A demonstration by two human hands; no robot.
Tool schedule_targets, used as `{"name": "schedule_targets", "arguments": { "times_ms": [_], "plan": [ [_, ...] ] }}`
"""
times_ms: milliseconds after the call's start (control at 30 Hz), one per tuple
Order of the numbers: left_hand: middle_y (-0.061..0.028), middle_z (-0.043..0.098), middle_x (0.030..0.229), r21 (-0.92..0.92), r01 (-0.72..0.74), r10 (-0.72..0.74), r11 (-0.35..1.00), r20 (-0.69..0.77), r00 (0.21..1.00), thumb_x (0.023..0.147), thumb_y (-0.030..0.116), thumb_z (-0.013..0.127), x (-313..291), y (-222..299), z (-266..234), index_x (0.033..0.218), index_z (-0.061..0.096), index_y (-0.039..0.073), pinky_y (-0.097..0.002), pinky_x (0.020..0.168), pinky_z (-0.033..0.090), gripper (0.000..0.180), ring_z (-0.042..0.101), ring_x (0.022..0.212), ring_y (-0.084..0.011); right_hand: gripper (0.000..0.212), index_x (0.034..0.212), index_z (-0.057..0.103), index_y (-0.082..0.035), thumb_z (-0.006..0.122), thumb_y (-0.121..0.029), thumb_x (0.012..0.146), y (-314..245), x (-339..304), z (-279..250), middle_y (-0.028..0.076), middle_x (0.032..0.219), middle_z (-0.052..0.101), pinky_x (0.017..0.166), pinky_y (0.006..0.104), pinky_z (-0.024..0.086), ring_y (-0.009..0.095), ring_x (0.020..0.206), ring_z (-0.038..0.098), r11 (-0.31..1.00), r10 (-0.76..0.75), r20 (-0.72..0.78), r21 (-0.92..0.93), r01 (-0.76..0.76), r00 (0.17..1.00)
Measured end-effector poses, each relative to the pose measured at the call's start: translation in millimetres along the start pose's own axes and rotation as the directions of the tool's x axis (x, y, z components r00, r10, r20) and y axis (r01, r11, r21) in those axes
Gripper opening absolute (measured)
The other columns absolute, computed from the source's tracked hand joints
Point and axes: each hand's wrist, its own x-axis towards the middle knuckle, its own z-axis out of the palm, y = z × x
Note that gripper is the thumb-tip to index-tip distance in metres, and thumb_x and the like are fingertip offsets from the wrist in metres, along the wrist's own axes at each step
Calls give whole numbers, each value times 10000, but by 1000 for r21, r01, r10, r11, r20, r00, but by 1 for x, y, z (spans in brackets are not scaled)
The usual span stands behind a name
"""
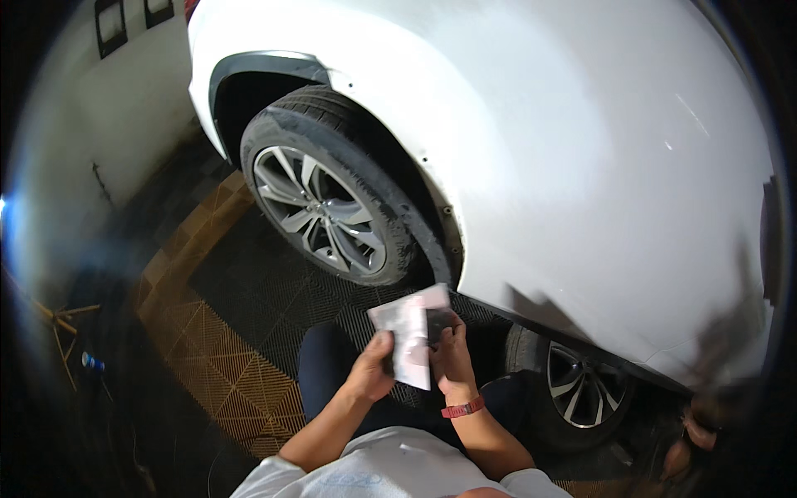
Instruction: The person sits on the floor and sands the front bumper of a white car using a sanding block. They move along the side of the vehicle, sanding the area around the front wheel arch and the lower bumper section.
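Note:
In front of my body my left hand (pixel 371 369) is closed on a white and pinkish sheet (pixel 410 340), thin and somewhat blurred, its thumb pressed at the sheet's left edge. A small dark patch shows under that thumb; I cannot make out what it is. Closed as well, my right hand (pixel 451 355) grips a flat black piece (pixel 437 325) against the sheet's right side. The sheet hides part of this piece, so its kind is unclear. A red band (pixel 463 407) circles my right wrist.
A white car (pixel 540 166) fills the upper right. Its nearer wheel (pixel 320 212) sits in an arch with small holes along the bare edge (pixel 425 159). Another wheel (pixel 584 386) is at lower right. Black and tan floor tiles (pixel 228 365) lie below; a wall (pixel 124 108) rises at left.

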Motion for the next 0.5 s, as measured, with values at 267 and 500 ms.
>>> {"name": "schedule_targets", "arguments": {
  "times_ms": [267, 500],
  "plan": [
    [-73, 604, 1344, 91, -156, 170, 984, -179, 969, 1049, 337, 582, 24, 5, 13, 1480, 449, 102, -440, 1055, 491, 509, 592, 1234, -226, 313, 1288, 637, 3, 592, -63, 986, -88, 6, -6, 115, 1227, 676, 994, 378, 520, 245, 1146, 652, 956, -291, -213, -90, 278, 933],
    [-96, 580, 1326, 617, -384, 564, 687, -119, 817, 1085, 333, 547, 11, 51, 39, 1505, 408, 43, -329, 1058, 431, 529, 550, 1172, -173, 441, 1306, 694, -326, 630, -143, 911, -162, -27, 69, 2, 1369, 602, 1193, 530, 346, 283, 1325, 527, -577, -65, 779, -539, 614, 624]
  ]
}}
